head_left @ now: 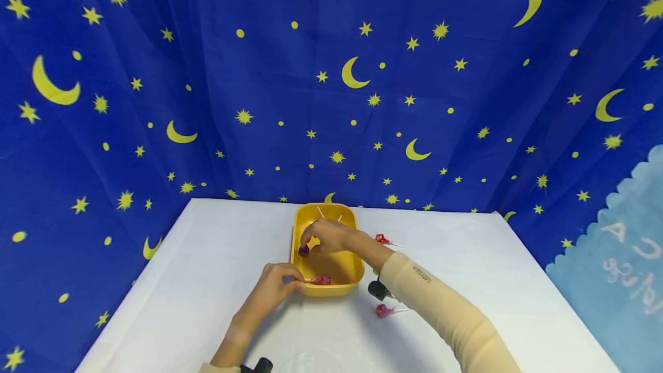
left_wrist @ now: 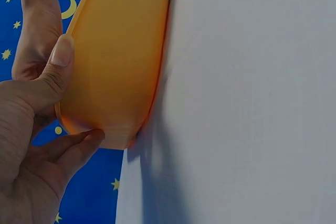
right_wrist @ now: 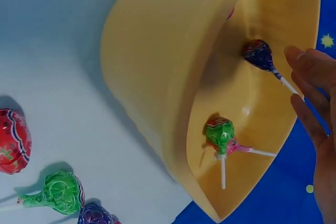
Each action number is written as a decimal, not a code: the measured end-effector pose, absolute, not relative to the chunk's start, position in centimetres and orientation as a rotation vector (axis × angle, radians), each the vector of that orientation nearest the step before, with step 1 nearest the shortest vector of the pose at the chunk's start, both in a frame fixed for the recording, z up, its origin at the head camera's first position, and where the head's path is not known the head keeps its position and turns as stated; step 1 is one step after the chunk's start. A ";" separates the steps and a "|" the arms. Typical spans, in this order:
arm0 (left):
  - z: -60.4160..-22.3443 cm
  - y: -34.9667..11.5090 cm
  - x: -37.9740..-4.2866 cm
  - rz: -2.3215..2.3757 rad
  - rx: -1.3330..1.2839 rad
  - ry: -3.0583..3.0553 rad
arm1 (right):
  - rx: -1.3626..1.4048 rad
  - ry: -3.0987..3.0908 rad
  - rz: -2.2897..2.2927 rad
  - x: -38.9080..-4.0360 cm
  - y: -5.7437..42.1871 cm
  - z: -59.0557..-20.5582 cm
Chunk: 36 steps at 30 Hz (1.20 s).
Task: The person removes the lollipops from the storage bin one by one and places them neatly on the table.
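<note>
A yellow plastic tub point(head_left: 339, 290) stands on the white table. My left hand point(head_left: 271, 286) grips its near left corner, thumb on the rim and fingers against the outer wall, as the left wrist view shows. My right hand point(head_left: 330, 235) is over the tub, fingers spread and apart. Close to its fingertips, a purple-wrapped lollipop point(right_wrist: 258, 55) is inside the tub, stick towards the hand. A green lollipop point(right_wrist: 220, 129) and a pink one point(right_wrist: 232, 145) lie together at the far end. Another pink lollipop point(head_left: 322, 280) lies by my left thumb.
Right of the tub on the table lie a red lollipop point(head_left: 381, 239), a green one point(right_wrist: 60, 192), a purple one point(right_wrist: 95, 214) and a pink one point(head_left: 383, 311), partly hidden by my right arm in the head view. A blue star-patterned curtain point(head_left: 290, 73) hangs behind the table.
</note>
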<state>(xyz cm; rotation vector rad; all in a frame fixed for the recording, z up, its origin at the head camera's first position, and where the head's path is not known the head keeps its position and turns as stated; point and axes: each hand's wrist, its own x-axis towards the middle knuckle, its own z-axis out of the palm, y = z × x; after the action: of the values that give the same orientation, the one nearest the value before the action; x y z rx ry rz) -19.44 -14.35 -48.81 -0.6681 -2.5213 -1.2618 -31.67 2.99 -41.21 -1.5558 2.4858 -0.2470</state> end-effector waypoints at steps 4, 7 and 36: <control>-48.8 -14.3 -19.3 -1.273 -0.673 -2.530 | -1.557 2.463 -0.198 -31.9 2.7 -41.7; -48.7 -14.3 -19.4 -1.265 -0.679 -2.515 | -1.544 2.470 -0.147 -32.1 2.4 -41.9; -48.5 -14.4 -19.2 -1.283 -0.676 -2.525 | -1.319 2.654 -0.055 -32.6 1.6 -44.0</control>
<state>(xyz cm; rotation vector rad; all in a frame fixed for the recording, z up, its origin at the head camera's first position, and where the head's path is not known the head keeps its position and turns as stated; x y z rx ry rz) -19.22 -14.43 -48.51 -0.6758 -2.5245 -1.2827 -32.62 1.62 -43.96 -1.3194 2.6536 -0.0548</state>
